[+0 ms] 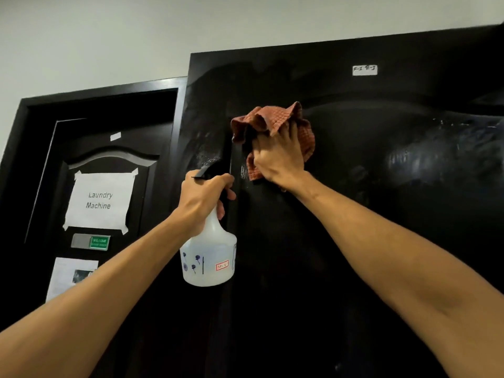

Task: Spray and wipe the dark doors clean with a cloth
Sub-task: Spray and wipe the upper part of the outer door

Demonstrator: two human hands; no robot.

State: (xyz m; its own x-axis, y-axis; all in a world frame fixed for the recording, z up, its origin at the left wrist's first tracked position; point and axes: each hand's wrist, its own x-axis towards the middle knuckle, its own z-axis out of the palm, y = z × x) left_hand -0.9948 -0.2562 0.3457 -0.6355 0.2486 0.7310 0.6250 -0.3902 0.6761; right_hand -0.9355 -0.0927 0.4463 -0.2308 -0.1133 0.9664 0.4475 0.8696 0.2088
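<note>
A dark glossy door (368, 214) fills the right of the head view, with wet streaks and spray droplets on its upper panel. My right hand (278, 156) presses a crumpled red checked cloth (275, 121) flat against the door's upper left part. My left hand (203, 199) grips the neck and black trigger of a translucent white spray bottle (208, 257), held upright just left of the door's edge. A second dark door (152, 126) stands further left.
The left door carries a taped paper sign reading "Laundry Machine" (99, 200), a small green and grey plate (91, 242) and another paper sheet (72, 276) below. A small white label (364, 70) sits near the right door's top. A pale wall (109, 36) runs above both doors.
</note>
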